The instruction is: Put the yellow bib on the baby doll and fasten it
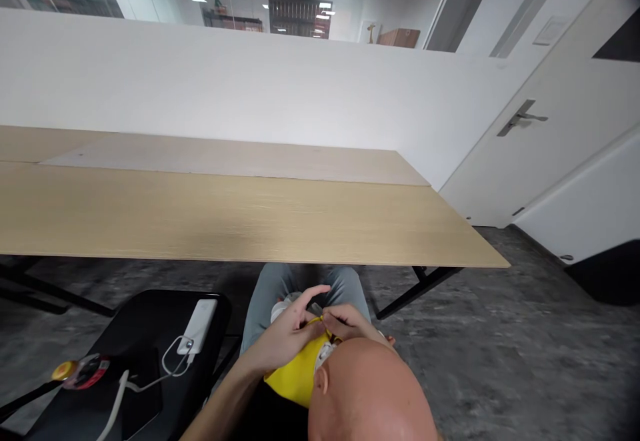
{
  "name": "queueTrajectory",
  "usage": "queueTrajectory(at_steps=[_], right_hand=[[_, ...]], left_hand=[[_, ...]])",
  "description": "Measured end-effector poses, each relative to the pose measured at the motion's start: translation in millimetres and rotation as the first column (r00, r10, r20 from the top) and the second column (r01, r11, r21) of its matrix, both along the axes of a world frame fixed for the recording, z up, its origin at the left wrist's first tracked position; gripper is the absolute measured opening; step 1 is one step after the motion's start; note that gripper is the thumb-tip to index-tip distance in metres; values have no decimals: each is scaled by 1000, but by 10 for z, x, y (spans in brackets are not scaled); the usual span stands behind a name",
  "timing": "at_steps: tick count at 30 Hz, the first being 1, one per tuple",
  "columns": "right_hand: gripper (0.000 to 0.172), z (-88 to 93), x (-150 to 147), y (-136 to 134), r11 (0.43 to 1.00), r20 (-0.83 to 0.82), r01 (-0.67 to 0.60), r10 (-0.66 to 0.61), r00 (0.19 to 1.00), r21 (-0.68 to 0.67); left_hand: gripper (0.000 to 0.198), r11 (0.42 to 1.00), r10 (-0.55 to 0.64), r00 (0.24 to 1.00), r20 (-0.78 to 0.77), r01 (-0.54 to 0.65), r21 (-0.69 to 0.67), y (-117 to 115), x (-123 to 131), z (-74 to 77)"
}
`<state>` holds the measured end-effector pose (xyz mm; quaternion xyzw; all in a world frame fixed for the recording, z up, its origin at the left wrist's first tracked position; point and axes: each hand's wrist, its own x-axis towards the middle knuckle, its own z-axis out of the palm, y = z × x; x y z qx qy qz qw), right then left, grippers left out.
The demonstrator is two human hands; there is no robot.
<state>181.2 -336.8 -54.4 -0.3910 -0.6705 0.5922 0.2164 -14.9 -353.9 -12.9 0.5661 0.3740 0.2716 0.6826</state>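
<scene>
A bald baby doll lies across my lap, its large head nearest to me. Yellow doll clothing covers its body, with a white part near the neck. My left hand has its thumb on the yellow cloth, its index finger stretched out above. From the other side, my right hand pinches the edge of the same cloth, close to the left thumb. The doll's head hides part of the right hand and wrist. Something white shows beyond my left hand, too covered to name.
A wooden table stands in front of my knees. At left, a black chair seat holds a white power bank with a cable, a dark phone-like slab and a roll-like item. A white door is at right.
</scene>
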Motion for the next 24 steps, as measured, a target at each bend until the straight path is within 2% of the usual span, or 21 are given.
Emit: queueTrajectory(at_steps=[4,6,9,11,13,16,19,24], right_hand=[[61,-66,25,14,995,9,-2,1,1000,96],[60,-99,30,17,995,17,-7,5,1000,100],[58,-121,40,3,998,27,12,-14,1000,67],[56,-102,49,-19,997,-32,70,-70,997,7],[53,-47,55,-45,990,-112,121,-128,985,-67],[51,64,48,-74,984,-163,125,-146,976,-128],[52,113,31,-79,980,-166,136,-159,973,-145],[57,32,13,-60,976,-138,185,-200,970,-113]], left_hand=[[73,998,-25,998,52,28,-50,-7,-42,8],[74,998,-38,997,69,41,-39,-5,-62,8],[75,998,-50,995,88,53,-36,-1,-87,11],[76,996,-57,992,116,65,-64,0,-101,16],[77,992,-64,987,149,79,-94,-1,-112,27],[74,989,-75,984,161,95,-117,-1,-123,47],[73,988,-68,985,160,89,-128,4,-128,66],[74,984,-74,977,198,103,-144,11,-152,98]])
